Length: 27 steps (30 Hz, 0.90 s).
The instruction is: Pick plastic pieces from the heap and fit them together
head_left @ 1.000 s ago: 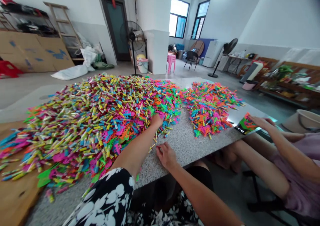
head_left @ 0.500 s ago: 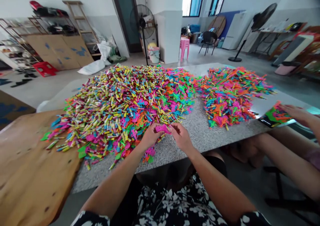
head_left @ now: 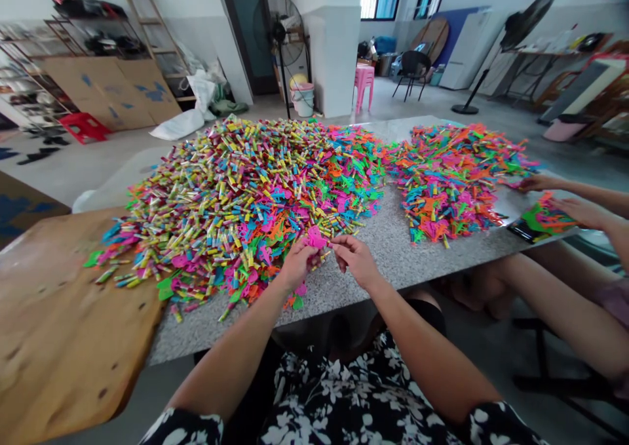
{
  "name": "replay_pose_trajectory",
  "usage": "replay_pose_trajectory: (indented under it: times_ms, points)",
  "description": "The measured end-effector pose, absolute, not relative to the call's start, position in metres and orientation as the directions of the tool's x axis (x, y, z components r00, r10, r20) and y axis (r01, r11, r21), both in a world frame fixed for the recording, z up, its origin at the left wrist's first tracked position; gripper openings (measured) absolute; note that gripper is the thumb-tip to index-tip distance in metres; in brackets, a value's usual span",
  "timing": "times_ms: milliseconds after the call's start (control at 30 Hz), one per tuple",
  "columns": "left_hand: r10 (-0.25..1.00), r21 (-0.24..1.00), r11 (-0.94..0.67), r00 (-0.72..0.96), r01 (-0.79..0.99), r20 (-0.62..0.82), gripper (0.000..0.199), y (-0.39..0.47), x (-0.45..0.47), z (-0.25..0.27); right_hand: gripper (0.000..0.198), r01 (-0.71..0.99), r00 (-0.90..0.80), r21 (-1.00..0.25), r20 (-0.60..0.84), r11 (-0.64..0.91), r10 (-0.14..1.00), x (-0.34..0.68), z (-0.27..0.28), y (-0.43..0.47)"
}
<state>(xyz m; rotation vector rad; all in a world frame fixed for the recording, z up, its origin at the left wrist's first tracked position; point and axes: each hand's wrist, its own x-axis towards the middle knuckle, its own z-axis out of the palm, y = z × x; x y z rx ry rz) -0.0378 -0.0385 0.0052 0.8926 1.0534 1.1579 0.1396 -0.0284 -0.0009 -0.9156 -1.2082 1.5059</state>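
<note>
My left hand (head_left: 297,261) is closed on a flat pink plastic piece (head_left: 316,237), held just above the table's front edge. Its exact kind is too small to make out. My right hand (head_left: 354,257) has its thumb and forefinger pinched at the right end of that piece, on something small that I cannot make out. Right behind my hands lies a large pile of small wrapped tubes (head_left: 216,176) in yellow, red and blue, mixed with flat plastic pieces (head_left: 275,232) in pink, orange, green and blue.
A second pile of bright plastic pieces (head_left: 442,176) spreads over the right of the speckled stone table (head_left: 378,255). A co-worker's hands (head_left: 574,210) are at a small heap on a dark tray (head_left: 523,230). A brown wooden board (head_left: 63,320) is at the left.
The pink piece has turned more upright in my left hand, and my right hand's fingers have moved slightly off it. A co-worker's second hand has come in beside the right pile.
</note>
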Motion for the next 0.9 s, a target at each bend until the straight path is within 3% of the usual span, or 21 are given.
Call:
replay_pose_trajectory:
  times_ms: [400, 600, 800, 900]
  points:
    - [0.945, 0.977, 0.203, 0.273, -0.066, -0.178, 0.056, -0.043, -0.04, 0.016, 0.028, -0.252, -0.308, -0.964, 0.0, -0.082, 0.952, 0.151, 0.009, -0.024]
    - [0.929, 0.987, 0.132, 0.337, 0.088, -0.154, 0.05, -0.042, -0.044, 0.025, 0.029, -0.311, -0.379, -0.941, -0.005, -0.133, 0.925, 0.155, 0.013, -0.017]
    - [0.946, 0.987, 0.149, 0.283, 0.057, -0.159, 0.05, -0.04, -0.03, 0.027, 0.031, -0.358, -0.235, -0.933, 0.117, 0.026, 0.965, 0.147, 0.008, -0.019]
    - [0.956, 0.986, 0.085, 0.267, 0.147, -0.122, 0.045, -0.039, -0.026, 0.024, 0.033, -0.32, -0.239, -0.948, 0.086, 0.005, 0.967, 0.147, 0.002, -0.02]
